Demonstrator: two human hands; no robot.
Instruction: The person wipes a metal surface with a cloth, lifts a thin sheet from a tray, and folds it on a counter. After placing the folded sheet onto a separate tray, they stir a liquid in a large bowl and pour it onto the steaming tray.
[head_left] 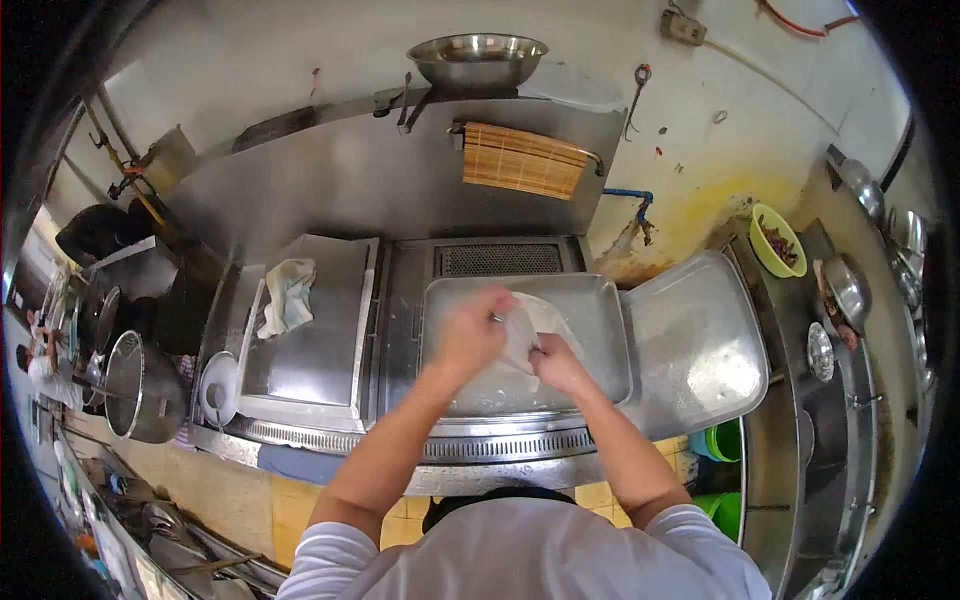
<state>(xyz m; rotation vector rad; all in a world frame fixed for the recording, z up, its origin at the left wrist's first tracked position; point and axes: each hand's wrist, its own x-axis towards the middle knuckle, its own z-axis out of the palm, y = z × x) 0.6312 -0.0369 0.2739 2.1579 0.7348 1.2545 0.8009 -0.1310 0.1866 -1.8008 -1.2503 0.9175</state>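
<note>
A wide shallow metal tray [445,395] lies in front of me on the steel counter. A thin white sheet [518,335], soft like cloth, is drawn up between my hands; a wider pale part of it spreads over the tray bottom. My right hand [562,365] pinches the sheet's near edge, low over the tray. Smeared by motion, my left hand [472,335] is higher and to the left, its curled fingers at the sheet's upper left edge.
A second metal tray [695,340] overlaps the right side. To the left are a flat steel lid [310,350] with a crumpled cloth [288,298], a white bowl [220,388] and a deep pot [140,390]. A yellow-green basin [778,240] stands on the right shelf.
</note>
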